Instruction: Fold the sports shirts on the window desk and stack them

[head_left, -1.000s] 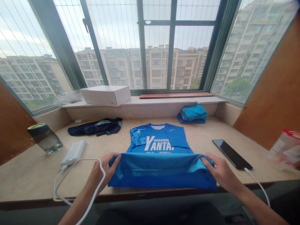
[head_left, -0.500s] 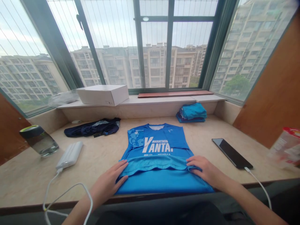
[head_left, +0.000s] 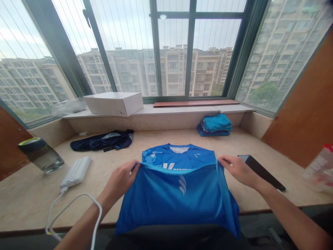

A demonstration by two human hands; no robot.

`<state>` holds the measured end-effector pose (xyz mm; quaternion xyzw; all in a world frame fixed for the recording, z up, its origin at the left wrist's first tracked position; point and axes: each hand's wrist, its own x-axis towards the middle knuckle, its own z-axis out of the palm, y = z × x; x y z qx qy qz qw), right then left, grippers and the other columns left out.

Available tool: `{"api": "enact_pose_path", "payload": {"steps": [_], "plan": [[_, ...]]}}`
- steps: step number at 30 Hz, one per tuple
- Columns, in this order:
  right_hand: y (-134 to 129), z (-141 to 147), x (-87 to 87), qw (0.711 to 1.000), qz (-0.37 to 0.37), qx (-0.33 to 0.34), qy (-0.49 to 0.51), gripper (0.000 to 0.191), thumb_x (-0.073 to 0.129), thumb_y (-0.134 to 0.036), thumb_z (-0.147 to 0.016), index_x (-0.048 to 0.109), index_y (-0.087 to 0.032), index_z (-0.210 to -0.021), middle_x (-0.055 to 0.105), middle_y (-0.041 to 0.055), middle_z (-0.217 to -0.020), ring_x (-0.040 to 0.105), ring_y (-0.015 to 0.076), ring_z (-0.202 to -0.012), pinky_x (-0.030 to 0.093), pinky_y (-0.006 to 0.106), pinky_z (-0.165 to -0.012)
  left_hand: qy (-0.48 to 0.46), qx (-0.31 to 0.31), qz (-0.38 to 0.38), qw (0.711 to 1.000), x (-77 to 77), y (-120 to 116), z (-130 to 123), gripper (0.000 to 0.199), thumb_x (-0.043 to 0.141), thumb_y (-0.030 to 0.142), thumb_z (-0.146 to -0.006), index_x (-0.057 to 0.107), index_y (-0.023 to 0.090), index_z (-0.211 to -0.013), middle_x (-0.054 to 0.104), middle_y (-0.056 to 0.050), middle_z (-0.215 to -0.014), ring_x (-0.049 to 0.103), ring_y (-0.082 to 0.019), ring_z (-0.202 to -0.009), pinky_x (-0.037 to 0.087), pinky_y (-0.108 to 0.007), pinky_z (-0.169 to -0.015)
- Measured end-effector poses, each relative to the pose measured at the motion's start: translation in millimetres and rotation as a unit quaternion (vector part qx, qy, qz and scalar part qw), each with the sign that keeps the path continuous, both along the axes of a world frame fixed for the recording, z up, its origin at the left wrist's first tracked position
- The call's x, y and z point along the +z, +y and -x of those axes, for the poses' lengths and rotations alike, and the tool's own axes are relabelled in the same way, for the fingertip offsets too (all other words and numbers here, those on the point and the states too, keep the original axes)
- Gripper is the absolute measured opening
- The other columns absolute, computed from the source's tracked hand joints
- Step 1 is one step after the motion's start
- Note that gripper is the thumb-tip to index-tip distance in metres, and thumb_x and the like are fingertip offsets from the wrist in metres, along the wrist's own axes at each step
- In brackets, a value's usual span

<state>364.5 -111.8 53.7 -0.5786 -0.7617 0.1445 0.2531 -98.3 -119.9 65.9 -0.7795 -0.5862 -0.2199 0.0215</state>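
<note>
A blue marathon T-shirt (head_left: 171, 198) is stretched between my two hands, its lower part lifted and folded up over the printed front. My left hand (head_left: 125, 175) pinches the raised edge at its left end, and my right hand (head_left: 235, 168) pinches the right end. Beyond the raised edge, the neckline and shoulders lie flat on the counter (head_left: 104, 177), with part of the white lettering covered. The near part of the shirt hangs over the counter's front edge. Close behind my right hand lies a black phone (head_left: 262, 173).
On the left stand a tilted-looking water bottle (head_left: 41, 156) and a white power bank (head_left: 75, 172) with a looping cable (head_left: 95, 208). Dark clothing (head_left: 104, 140), folded blue clothes (head_left: 215, 125) and a white box (head_left: 114, 103) sit farther back. A plastic bag (head_left: 318, 170) is at right.
Both hands have gone from resting flat on the shirt to pinching its edge. They have lifted the folded edge up and away, covering more of the lettering.
</note>
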Motion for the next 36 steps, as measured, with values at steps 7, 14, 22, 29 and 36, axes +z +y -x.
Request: {"api": "enact_pose_path", "payload": {"steps": [7, 14, 22, 29, 36], "plan": [[81.6, 25.2, 31.1, 0.994, -0.069, -0.053, -0.069, 0.035, 0.062, -0.037, -0.098, 0.06, -0.019, -0.127, 0.061, 0.009, -0.13, 0.064, 0.024, -0.108, 0.056, 0.045, -0.091, -0.005, 0.041, -0.021, 0.999, 25.6, 118.9, -40.7, 0.04, 0.036, 0.036, -0.104, 0.064, 0.012, -0.12, 0.071, -0.016, -0.116, 0.065, -0.027, -0.113, 0.048, -0.035, -0.097], [81.3, 38.3, -10.8, 0.991, -0.043, 0.039, -0.124, 0.034, 0.064, -0.037, -0.096, 0.065, -0.024, -0.127, 0.061, 0.0086, -0.138, 0.06, 0.0273, -0.121, 0.05, 0.046, -0.104, 0.065, -0.06, 0.016, 0.996, -18.0, 97.6, -47.0, 0.046, 0.046, 0.04, -0.1, 0.06, 0.015, -0.136, 0.056, -0.016, -0.146, 0.051, -0.031, -0.136, 0.037, -0.045, -0.117], [42.4, 21.7, -63.2, 0.965, -0.003, -0.057, -0.256, 0.039, 0.045, -0.03, -0.101, 0.068, -0.02, -0.13, 0.058, 0.0162, -0.143, 0.052, 0.0326, -0.131, 0.041, 0.045, -0.108, 0.09, -0.109, 0.101, 0.985, -59.6, 25.6, -18.0, 0.057, 0.045, 0.054, -0.099, 0.055, 0.019, -0.144, 0.048, -0.014, -0.154, 0.048, -0.033, -0.139, 0.039, -0.05, -0.116], [49.0, 15.4, -61.8, 0.968, 0.015, -0.154, -0.197, 0.039, 0.048, -0.032, -0.101, 0.061, -0.017, -0.135, 0.069, 0.0153, -0.127, 0.065, 0.0295, -0.113, 0.047, 0.039, -0.094, 0.085, -0.107, 0.136, 0.981, -61.4, 21.5, -19.7, 0.064, 0.039, 0.058, -0.101, 0.052, 0.014, -0.146, 0.044, -0.017, -0.156, 0.042, -0.033, -0.144, 0.034, -0.05, -0.12], [56.0, 6.3, -57.0, 0.983, -0.044, -0.157, -0.087, 0.03, 0.047, -0.023, -0.097, 0.073, -0.022, -0.113, 0.075, 0.0091, -0.116, 0.068, 0.0244, -0.108, 0.047, 0.033, -0.092, 0.073, -0.117, 0.139, 0.981, -61.0, 24.5, -24.5, 0.064, 0.04, 0.06, -0.1, 0.05, 0.02, -0.148, 0.041, -0.014, -0.159, 0.035, -0.033, -0.148, 0.029, -0.052, -0.121]]}}
